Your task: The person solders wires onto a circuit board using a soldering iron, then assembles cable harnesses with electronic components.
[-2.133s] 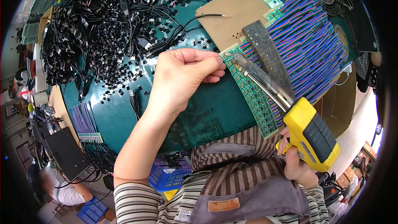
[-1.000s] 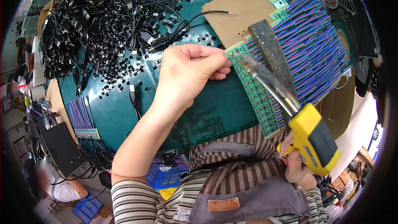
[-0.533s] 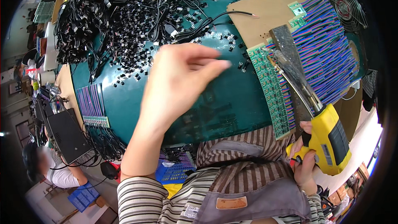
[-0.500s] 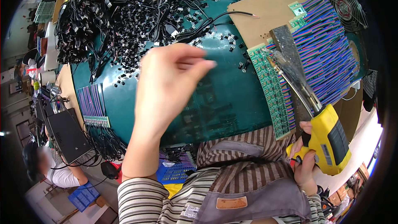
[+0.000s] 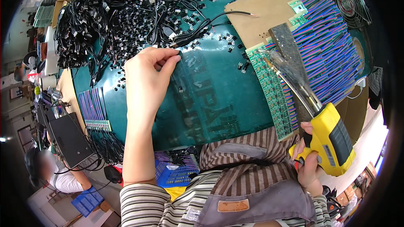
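Note:
My left hand point(image 5: 148, 77) is over the green mat point(image 5: 235, 113), just below the pile of small black components point(image 5: 134, 29). Its thumb and forefinger are pinched together; whatever they hold, if anything, is too small to make out. A single black component point(image 5: 181, 89) lies on the mat beside that hand. My right hand point(image 5: 309, 162) grips a yellow soldering gun point(image 5: 332, 141) by its handle and trigger. The gun's metal tip reaches to the upper part of a green circuit board panel point(image 5: 271, 96). A dark metal bar point(image 5: 286, 44) lies across the wires next to the panel.
Tangled black cables point(image 5: 80, 29) heap up at the far left. Blue and red wires point(image 5: 324, 54) cover brown cardboard point(image 5: 261, 12) at the right, near a black fan point(image 5: 349, 2). A finished-looking wired strip point(image 5: 97, 125) lies on the left. A co-worker point(image 5: 63, 176) sits beyond a black box point(image 5: 71, 136).
My left hand has moved left across the mat, toward the component pile, and its thumb and forefinger have come together. The soldering gun in my right hand has barely shifted.

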Action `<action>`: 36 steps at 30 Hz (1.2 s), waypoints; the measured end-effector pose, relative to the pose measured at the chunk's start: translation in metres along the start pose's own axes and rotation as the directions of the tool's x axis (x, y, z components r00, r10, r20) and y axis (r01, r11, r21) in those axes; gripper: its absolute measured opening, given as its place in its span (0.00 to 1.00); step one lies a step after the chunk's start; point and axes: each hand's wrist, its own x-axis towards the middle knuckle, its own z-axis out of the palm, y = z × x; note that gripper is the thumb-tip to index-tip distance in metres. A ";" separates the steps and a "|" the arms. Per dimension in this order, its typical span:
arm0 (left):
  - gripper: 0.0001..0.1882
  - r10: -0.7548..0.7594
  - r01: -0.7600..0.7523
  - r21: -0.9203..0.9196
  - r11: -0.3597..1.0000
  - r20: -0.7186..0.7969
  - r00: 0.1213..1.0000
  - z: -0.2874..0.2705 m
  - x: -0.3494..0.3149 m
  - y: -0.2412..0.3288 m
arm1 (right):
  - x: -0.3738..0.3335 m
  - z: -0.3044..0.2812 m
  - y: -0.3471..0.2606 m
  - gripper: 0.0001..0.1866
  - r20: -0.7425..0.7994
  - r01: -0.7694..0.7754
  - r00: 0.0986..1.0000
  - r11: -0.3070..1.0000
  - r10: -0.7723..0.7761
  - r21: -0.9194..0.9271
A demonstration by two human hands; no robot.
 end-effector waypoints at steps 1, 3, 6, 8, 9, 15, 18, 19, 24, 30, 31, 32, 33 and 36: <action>0.07 0.136 -0.135 0.035 0.990 -0.033 0.990 0.001 -0.001 -0.004 | 0.000 0.000 -0.002 0.39 -0.004 0.000 1.000 1.000 0.000 -0.001; 0.07 0.271 -0.267 0.073 0.961 -0.060 0.961 0.003 -0.003 -0.008 | 0.002 0.002 -0.008 0.39 0.061 0.035 0.998 0.996 -0.030 -0.079; 0.06 0.411 -0.388 0.238 0.890 -0.054 0.910 0.004 -0.007 -0.010 | 0.005 0.016 -0.023 0.40 -0.024 0.029 0.999 0.992 -0.032 -0.121; 0.05 0.490 -0.457 0.288 0.842 -0.054 0.870 0.006 -0.011 -0.006 | 0.005 0.006 -0.015 0.39 0.025 -0.002 1.000 0.997 0.004 -0.082; 0.06 0.479 -0.450 0.247 0.858 -0.071 0.875 0.008 -0.014 -0.003 | 0.004 0.000 -0.010 0.39 0.078 -0.033 0.996 0.998 0.036 -0.044; 0.07 0.439 -0.444 -0.011 0.896 -0.138 0.888 0.032 -0.029 0.012 | -0.001 -0.009 0.008 0.38 0.081 -0.020 0.997 0.997 0.014 0.072; 0.11 0.190 -0.196 -0.533 0.823 -0.068 0.979 0.048 -0.038 0.018 | -0.003 -0.009 0.010 0.39 0.055 -0.059 0.997 0.990 0.053 0.128; 0.12 0.167 -0.142 -0.560 0.816 -0.006 0.986 0.047 -0.040 0.023 | -0.001 -0.007 0.006 0.39 0.055 -0.060 0.997 0.990 0.053 0.129; 0.11 -0.048 0.265 -0.834 0.484 0.278 0.959 0.055 -0.045 0.042 | -0.001 -0.008 0.007 0.38 0.069 -0.018 0.998 0.996 0.012 0.088; 0.10 -0.117 0.337 -0.828 0.448 0.320 0.940 0.064 -0.036 0.050 | 0.004 0.005 -0.021 0.40 0.065 0.021 0.998 0.978 -0.008 -0.208; 0.10 -0.123 0.331 -0.833 0.443 0.310 0.943 0.065 -0.033 0.051 | 0.003 0.002 -0.021 0.40 0.063 0.021 0.998 0.978 -0.008 -0.208; 0.10 -0.123 0.332 -0.833 0.443 0.310 0.943 0.064 -0.031 0.053 | 0.001 -0.001 -0.020 0.39 0.096 0.054 0.995 0.957 -0.028 -0.285; 0.09 -0.112 0.345 -0.801 0.488 0.335 0.936 0.062 -0.029 0.054 | 0.001 -0.005 -0.018 0.39 0.129 0.087 0.991 0.929 -0.043 -0.359; 0.08 -0.101 0.372 -0.752 0.545 0.382 0.919 0.060 -0.020 0.054 | 0.000 -0.017 -0.016 0.38 0.235 0.124 0.971 0.918 -0.035 -0.377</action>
